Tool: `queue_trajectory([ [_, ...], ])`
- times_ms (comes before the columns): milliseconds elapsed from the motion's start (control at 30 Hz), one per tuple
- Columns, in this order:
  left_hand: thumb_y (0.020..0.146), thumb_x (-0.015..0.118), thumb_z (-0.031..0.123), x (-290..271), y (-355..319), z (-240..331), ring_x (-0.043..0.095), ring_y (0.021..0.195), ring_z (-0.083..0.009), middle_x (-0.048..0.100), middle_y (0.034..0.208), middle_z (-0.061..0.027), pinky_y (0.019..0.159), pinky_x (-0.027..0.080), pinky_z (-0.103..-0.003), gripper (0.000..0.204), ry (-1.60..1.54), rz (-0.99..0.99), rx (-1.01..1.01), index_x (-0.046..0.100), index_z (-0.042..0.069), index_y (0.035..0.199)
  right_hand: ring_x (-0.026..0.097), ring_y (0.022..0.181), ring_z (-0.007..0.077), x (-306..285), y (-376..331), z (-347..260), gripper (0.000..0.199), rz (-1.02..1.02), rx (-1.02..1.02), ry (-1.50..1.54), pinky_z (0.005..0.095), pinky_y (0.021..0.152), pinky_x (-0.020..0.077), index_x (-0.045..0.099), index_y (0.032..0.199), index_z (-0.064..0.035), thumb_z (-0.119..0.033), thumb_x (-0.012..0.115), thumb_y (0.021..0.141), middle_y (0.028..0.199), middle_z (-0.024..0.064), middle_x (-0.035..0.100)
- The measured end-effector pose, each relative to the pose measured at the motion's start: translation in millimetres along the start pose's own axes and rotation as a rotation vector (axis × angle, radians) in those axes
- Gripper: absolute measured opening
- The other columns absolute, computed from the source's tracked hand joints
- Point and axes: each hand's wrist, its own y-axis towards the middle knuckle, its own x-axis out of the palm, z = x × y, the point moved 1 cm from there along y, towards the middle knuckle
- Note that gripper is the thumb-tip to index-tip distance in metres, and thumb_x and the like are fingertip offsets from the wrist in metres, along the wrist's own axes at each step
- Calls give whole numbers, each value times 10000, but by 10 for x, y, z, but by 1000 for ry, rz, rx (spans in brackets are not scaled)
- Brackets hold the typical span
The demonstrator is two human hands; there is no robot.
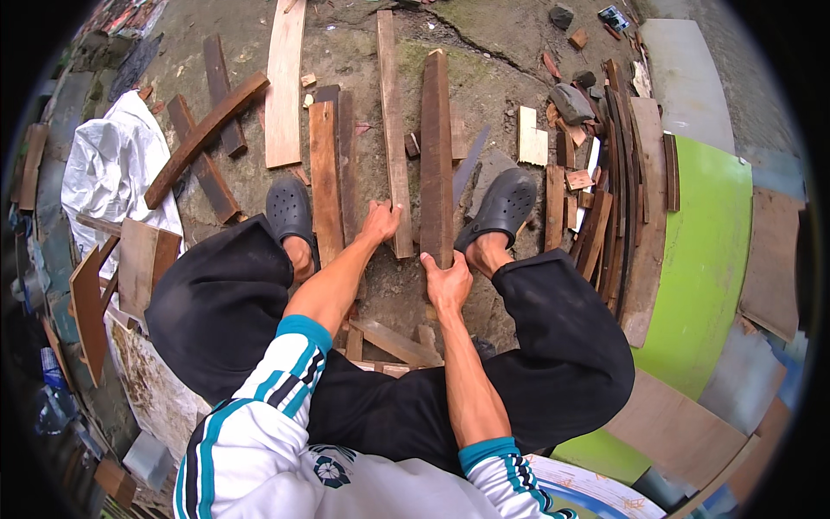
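Between the person's knees, short wood offcuts (393, 342) lie on the ground (402, 298). Just beyond them, the right hand (449, 284) has its fingers clamped on the near end of a dark beam (436, 164), which points away from the person. Slightly farther and to the left, the left hand (381, 222) touches a lighter plank (392, 112) close to its near end, thumb on top; the other fingers are partly hidden, so I cannot tell how tightly they close. The plank runs left of the beam, a narrow gap between them. Clogs (504, 201) flank both pieces. To the right lies a green sheet (705, 259), to the left a white sack (117, 160). Farther left rests a pale board (285, 95); far right, a grey stone (571, 103).
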Motion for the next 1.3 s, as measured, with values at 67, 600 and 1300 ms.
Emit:
queue_trajectory([
  [67, 928, 517, 518, -10, 59, 23, 494, 1278, -412, 495, 1364, -321, 1066, 406, -453, 746, 100, -18, -1, 407, 8, 1460, 690, 900, 363, 98, 3, 87, 475, 29, -9, 1, 434, 817, 519, 669, 1063, 16, -329, 788, 759, 946, 207, 716],
  [600, 752, 705, 670, -431, -101, 755, 514, 1284, -335, 465, 1410, -310, 1077, 400, -378, 1109, -686, 157, -160, 347, -133, 1429, 619, 1001, 409, 974, 590, -152, 502, 151, -307, -35, 484, 871, 477, 557, 1194, 7, -230, 751, 796, 1067, 228, 652],
  [1300, 739, 754, 473, -423, 241, 800, 670, 1054, -344, 665, 1159, -254, 889, 519, -420, 724, -274, 184, -347, 632, -115, 1145, 600, 1142, 396, 1006, 215, 795, 878, -352, 97, -15, 446, 989, 467, 368, 1442, 17, -444, 765, 807, 1211, 268, 622],
])
